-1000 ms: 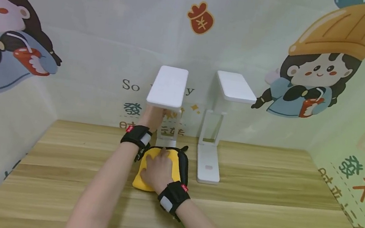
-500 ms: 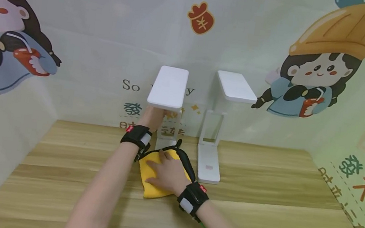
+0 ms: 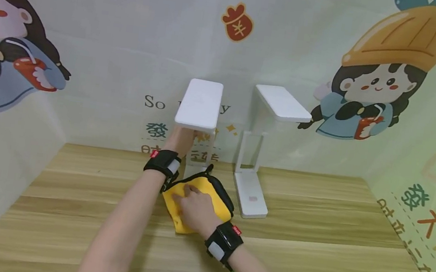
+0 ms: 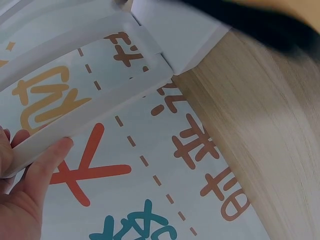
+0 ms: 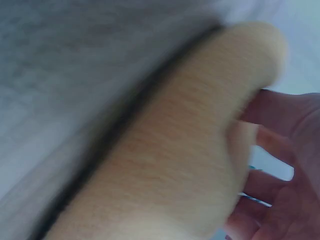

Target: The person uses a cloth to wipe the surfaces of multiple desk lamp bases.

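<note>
In the head view, a white folding stand with a flat top panel stands at the back. My left hand reaches behind that panel, which hides part of it. In the left wrist view, thumb and fingers pinch a bar of the stand's open frame. Over the stand's base, my right hand holds a yellow cleaning cloth with black edging and a dark side. The cloth covers much of that base. The right wrist view is blurred; bent fingers show behind the cloth's yellow fold.
A second white folding stand stands just right of the cloth, near my right hand. The wood-grain table ends at a printed backdrop behind and at both sides.
My right hand has shifted the cloth about over the base, first right, then slightly back left, and the cloth has turned. The right-hand stand's base has swung slightly. The left hand has stayed put.
</note>
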{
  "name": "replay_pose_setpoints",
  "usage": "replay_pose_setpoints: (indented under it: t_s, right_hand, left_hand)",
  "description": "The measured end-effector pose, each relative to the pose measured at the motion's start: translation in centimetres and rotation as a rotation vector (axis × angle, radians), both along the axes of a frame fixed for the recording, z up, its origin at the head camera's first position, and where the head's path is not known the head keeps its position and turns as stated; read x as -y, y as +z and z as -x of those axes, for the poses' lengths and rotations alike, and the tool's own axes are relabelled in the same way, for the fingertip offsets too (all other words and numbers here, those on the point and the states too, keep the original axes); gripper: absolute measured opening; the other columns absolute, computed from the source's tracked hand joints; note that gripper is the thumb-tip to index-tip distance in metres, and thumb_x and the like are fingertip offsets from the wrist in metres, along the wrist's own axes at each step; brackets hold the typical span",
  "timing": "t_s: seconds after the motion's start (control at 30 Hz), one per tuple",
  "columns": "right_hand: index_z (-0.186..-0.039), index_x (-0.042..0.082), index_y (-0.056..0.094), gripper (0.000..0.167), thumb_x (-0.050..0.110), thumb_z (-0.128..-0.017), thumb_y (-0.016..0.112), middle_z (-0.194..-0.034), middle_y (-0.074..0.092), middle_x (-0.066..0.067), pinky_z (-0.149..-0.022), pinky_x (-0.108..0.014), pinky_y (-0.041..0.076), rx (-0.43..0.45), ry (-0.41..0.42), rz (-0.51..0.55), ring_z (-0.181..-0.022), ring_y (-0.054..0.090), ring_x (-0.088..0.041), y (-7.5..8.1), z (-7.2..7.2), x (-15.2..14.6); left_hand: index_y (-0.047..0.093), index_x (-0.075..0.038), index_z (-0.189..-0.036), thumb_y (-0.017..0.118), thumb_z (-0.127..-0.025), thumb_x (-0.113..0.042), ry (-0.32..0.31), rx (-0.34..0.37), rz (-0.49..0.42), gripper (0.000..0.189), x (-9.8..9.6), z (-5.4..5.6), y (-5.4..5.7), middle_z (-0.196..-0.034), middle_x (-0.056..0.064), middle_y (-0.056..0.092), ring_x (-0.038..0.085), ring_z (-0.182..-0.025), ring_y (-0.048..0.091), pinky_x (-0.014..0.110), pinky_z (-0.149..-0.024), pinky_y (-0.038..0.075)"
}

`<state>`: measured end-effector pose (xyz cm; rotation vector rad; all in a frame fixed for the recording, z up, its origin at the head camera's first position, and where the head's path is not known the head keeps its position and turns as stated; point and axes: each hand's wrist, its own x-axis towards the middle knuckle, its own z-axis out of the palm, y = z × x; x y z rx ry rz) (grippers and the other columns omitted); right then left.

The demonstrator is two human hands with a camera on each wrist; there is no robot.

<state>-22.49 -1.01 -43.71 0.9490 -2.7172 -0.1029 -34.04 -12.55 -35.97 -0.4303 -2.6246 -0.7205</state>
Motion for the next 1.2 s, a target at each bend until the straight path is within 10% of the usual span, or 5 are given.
replay_pose_setpoints:
  t_s: [0.3,0.6,0.87,1.1,1.2]
  right_hand:
    - [-0.097,0.014,0.070,0.020,0.024,-0.080,0.072,-0.084,0.065,-0.009,-0.047,-0.032,0.049,-0.008,-0.213,0.061,-0.073,0.062,-0.020,-0.1,-1.3,0.0]
    - [-0.117,0.024,0.067,0.033,0.018,-0.084,0.068,-0.123,0.064,-0.006,-0.059,-0.032,0.056,0.062,0.031,0.092,-0.111,0.063,-0.021,-0.3,-0.1,0.3]
    - [-0.075,0.012,0.070,0.006,0.016,-0.079,0.070,-0.068,0.062,-0.004,-0.041,-0.029,0.046,-0.132,-0.248,0.072,-0.059,0.058,-0.017,-0.4,-1.5,0.8]
    - [-0.100,0.019,0.071,0.017,0.015,-0.085,0.066,-0.096,0.069,-0.004,-0.050,-0.028,0.053,-0.128,0.026,0.036,-0.087,0.065,-0.015,-0.7,-0.6,0.4]
    - [-0.102,0.019,0.070,0.019,0.013,-0.085,0.066,-0.098,0.069,-0.004,-0.050,-0.030,0.053,-0.098,-0.013,0.095,-0.085,0.066,-0.016,-0.8,-0.8,-0.4]
  left_hand:
    - [0.050,0.000,-0.115,0.041,-0.098,0.001,-0.023,0.040,-0.103,0.020,0.4,0.1,-0.2,-0.101,0.016,0.057,0.026,-0.084,0.053,0.035,-0.073,0.045]
    - [0.053,0.001,-0.112,0.042,-0.098,-0.001,-0.001,0.027,-0.029,0.017,0.3,-0.2,-0.2,-0.097,0.016,0.057,0.026,-0.082,0.053,0.036,-0.075,0.046]
    - [0.050,0.002,-0.120,0.043,-0.098,-0.001,0.030,-0.013,0.044,0.024,0.2,-0.1,0.0,-0.105,0.017,0.057,0.027,-0.089,0.053,0.039,-0.084,0.046]
    - [0.054,0.002,-0.113,0.045,-0.098,-0.004,0.050,-0.032,0.127,0.019,0.2,-0.2,0.1,-0.101,0.016,0.060,0.027,-0.089,0.056,0.038,-0.084,0.048]
    - [0.054,0.002,-0.115,0.045,-0.098,-0.004,0.040,-0.036,0.138,0.020,0.2,-0.1,0.1,-0.102,0.016,0.060,0.027,-0.090,0.057,0.038,-0.084,0.048]
